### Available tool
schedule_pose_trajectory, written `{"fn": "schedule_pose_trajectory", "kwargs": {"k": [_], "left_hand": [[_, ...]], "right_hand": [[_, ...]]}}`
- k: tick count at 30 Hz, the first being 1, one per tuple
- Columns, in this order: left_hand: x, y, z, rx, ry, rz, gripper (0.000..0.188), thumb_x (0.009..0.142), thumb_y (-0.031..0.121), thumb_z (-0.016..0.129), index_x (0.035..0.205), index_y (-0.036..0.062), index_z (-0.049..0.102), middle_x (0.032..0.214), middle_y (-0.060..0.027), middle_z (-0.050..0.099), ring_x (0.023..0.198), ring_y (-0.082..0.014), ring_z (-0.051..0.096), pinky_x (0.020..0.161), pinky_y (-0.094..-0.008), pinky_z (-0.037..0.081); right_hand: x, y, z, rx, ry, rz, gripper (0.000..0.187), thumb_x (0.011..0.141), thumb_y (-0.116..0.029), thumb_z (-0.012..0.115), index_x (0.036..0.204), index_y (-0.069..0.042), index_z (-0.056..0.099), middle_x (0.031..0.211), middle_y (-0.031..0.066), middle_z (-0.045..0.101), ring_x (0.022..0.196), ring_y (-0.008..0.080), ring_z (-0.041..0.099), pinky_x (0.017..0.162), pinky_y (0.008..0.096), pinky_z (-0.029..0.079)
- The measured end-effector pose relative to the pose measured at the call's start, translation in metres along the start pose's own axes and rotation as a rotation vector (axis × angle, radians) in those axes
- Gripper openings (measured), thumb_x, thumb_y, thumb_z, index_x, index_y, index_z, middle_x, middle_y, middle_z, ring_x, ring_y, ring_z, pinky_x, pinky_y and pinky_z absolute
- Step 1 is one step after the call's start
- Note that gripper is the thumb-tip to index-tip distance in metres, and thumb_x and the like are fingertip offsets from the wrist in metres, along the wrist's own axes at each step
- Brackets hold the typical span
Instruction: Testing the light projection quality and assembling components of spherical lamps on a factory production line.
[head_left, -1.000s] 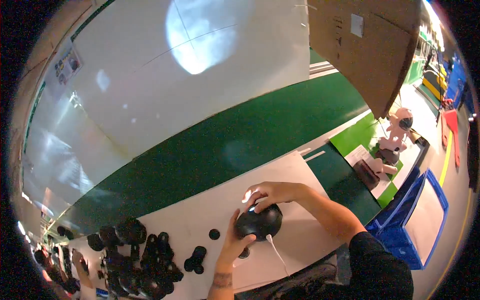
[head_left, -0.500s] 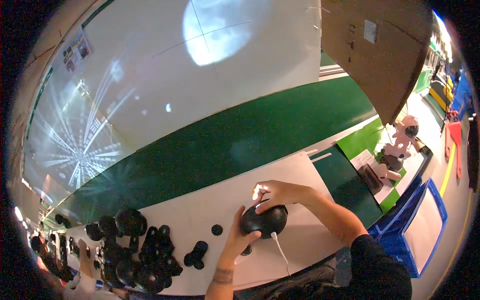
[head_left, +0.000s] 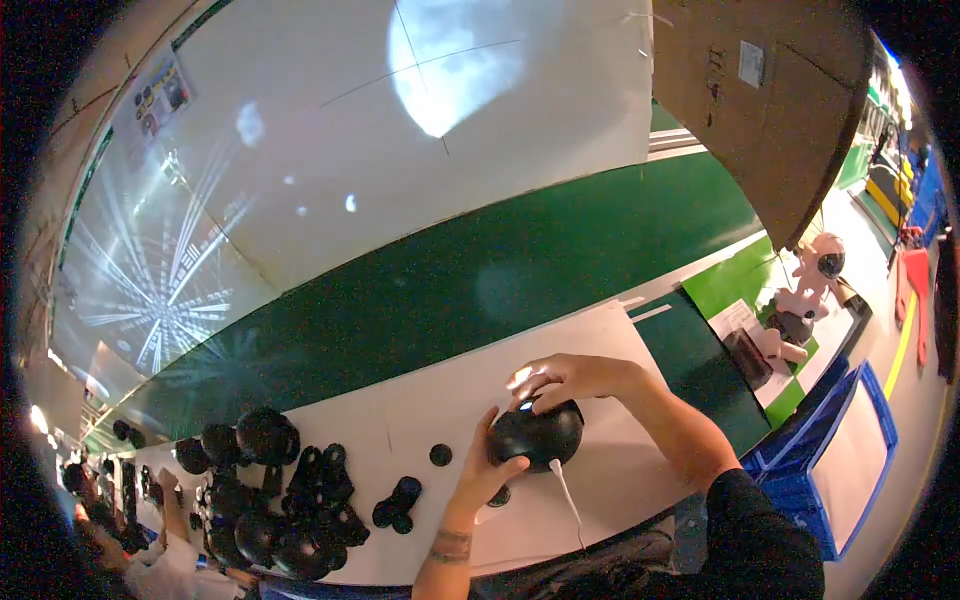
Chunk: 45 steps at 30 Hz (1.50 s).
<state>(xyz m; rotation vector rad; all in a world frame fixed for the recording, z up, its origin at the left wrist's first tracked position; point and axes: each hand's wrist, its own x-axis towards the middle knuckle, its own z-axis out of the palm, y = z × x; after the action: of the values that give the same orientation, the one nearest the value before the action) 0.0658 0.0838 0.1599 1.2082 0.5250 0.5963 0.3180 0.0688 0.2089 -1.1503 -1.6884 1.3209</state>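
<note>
A black ball-shaped projector [head_left: 545, 440] rests low over the white worktop, a white cable [head_left: 564, 490] plugged into its near side. My left hand [head_left: 488, 475] cups its left side, thumb across the front. From the right, my right hand [head_left: 590, 377] reaches over the top, its curled fingers at the lit lens; light falls on the fingertips. Partly beneath my left hand lies a small black disc [head_left: 500, 496]. Left of that hand are another black disc [head_left: 440, 455] and a small group of round black pieces [head_left: 400, 510].
Black balls and stands [head_left: 270, 500] crowd the worktop's left. A white board [head_left: 300, 130] behind carries projected light. Cardboard [head_left: 760, 100] hangs at upper right, above pale figurines [head_left: 805, 290]. A blue crate [head_left: 840, 460] stands right. Another person's arm [head_left: 174, 515] is at far left.
The whole view has shifted slightly right and down. The bright patch on the board now has a more pointed lower edge. Both hands keep their hold on the projector.
</note>
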Motion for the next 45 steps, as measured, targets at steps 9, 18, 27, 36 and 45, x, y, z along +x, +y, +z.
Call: {"fn": "schedule_pose_trajectory", "kwargs": {"k": [9, 18, 27, 36, 45], "left_hand": [[0.002, -0.004, -0.001, 0.034, -0.008, -0.010, 0.110, 0.069, 0.021, 0.089, 0.151, 0.0014, 0.019, 0.135, -0.0159, 0.045, 0.123, -0.0247, 0.048, 0.101, -0.0360, 0.044], [0.004, -0.005, -0.002, 0.059, -0.017, 0.057, 0.108, 0.070, 0.022, 0.088, 0.150, -0.0001, 0.019, 0.137, -0.0176, 0.044, 0.126, -0.0271, 0.047, 0.105, -0.0380, 0.041], [0.003, -0.008, -0.002, 0.055, -0.011, 0.063, 0.110, 0.069, 0.023, 0.089, 0.150, 0.0001, 0.018, 0.137, -0.0169, 0.044, 0.126, -0.0270, 0.047, 0.105, -0.0376, 0.042], [0.000, 0.007, 0.003, 0.092, -0.001, 0.033, 0.110, 0.069, 0.028, 0.089, 0.150, 0.0006, 0.019, 0.135, -0.0171, 0.046, 0.123, -0.0264, 0.049, 0.104, -0.0370, 0.042], [0.000, 0.001, 0.001, 0.094, 0.004, 0.028, 0.110, 0.068, 0.030, 0.089, 0.150, 0.0024, 0.021, 0.133, -0.0162, 0.047, 0.121, -0.0252, 0.051, 0.099, -0.0348, 0.047]], "right_hand": [[-0.001, 0.002, 0.000, 0.054, 0.023, 0.000, 0.042, 0.082, -0.026, 0.076, 0.112, 0.000, 0.061, 0.112, 0.0088, 0.065, 0.109, 0.0208, 0.059, 0.099, 0.0330, 0.042], [-0.002, 0.000, -0.001, 0.188, -0.027, -0.055, 0.049, 0.083, -0.024, 0.075, 0.122, 0.000, 0.057, 0.108, 0.0096, 0.066, 0.106, 0.0204, 0.061, 0.096, 0.0332, 0.046], [-0.003, -0.007, 0.001, 0.100, -0.032, -0.045, 0.049, 0.084, -0.031, 0.074, 0.120, -0.002, 0.057, 0.109, 0.0109, 0.067, 0.109, 0.0208, 0.060, 0.098, 0.0345, 0.044], [-0.006, -0.011, -0.003, 0.179, -0.046, -0.006, 0.047, 0.083, -0.029, 0.075, 0.116, 0.000, 0.059, 0.114, 0.0122, 0.065, 0.109, 0.0217, 0.060, 0.101, 0.0326, 0.042], [-0.005, -0.020, -0.001, 0.144, -0.067, 0.052, 0.051, 0.084, -0.024, 0.072, 0.125, 0.001, 0.054, 0.114, 0.0130, 0.068, 0.113, 0.0194, 0.058, 0.098, 0.0319, 0.044]]}}
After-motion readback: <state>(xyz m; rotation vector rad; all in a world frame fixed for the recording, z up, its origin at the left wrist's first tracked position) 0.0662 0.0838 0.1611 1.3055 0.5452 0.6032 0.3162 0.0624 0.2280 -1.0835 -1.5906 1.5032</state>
